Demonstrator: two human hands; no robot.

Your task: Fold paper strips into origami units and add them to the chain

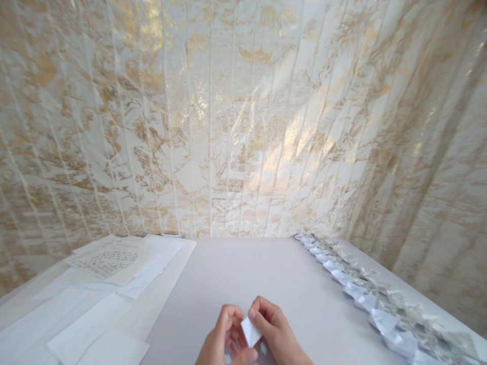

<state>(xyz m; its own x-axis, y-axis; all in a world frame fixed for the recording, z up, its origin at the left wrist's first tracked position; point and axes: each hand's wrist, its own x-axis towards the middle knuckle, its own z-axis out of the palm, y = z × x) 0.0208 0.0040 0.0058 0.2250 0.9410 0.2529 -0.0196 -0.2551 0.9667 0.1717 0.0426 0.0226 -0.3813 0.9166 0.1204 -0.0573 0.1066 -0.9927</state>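
Observation:
Low in the middle of the head view, a small folded piece of white paper (250, 331) is held up between my two hands, just above the pale table (228, 274). My left hand (227, 334) curls around its left and lower side, with the thumb at the bottom corner. On the upper right, my right hand (272, 324) pinches the paper between thumb and fingers. A crease crosses its front face. The fingers behind it are partly hidden.
Loose white and printed sheets of paper (114, 258) lie spread on the left side. Along the right edge run rows of folded white paper pieces (365, 299) and grey printed ones (411, 314). A gold-patterned curtain (213, 126) hangs behind the table.

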